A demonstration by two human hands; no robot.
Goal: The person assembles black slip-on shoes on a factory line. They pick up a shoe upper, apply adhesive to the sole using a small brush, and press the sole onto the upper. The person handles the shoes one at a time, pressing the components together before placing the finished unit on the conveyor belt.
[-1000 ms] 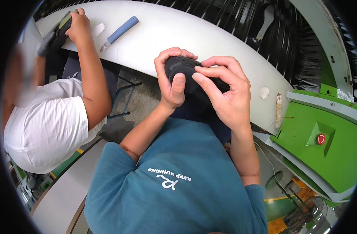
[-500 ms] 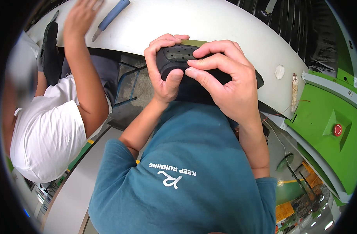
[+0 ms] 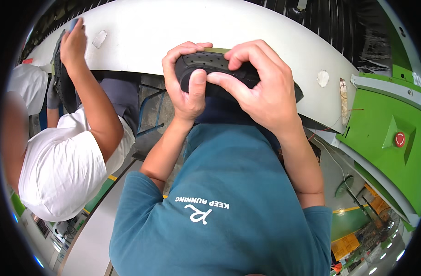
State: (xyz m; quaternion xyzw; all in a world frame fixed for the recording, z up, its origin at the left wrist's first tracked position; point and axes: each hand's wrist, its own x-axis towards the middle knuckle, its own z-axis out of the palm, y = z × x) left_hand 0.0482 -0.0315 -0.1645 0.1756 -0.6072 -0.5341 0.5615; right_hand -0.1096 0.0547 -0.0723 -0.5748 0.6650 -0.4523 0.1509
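Note:
Between my hands is a black shoe-like piece (image 3: 206,59) with a dark panel dotted with small holes and a thin olive strip along its far edge. My left hand (image 3: 188,92) wraps round its left end, fingers over the far side and thumb upright at the near rim. On the right, my right hand (image 3: 270,87) is curled over the piece, its thumb pressing the near rim beside my left thumb and its fingertips on the top. The right hand hides part of the piece.
A white worktable (image 3: 164,27) curves across the far side. At left a co-worker's hand (image 3: 74,48) grips a blue-handled tool (image 3: 73,25) by a black sole-like piece (image 3: 65,83). A green machine (image 3: 380,129) with a red button (image 3: 400,139) stands at right, near a wrapped stick (image 3: 343,101).
My right thumb has slid left along the rim, closer to my left thumb, and the right fingers have curled. The co-worker has picked the blue-handled tool up off the table.

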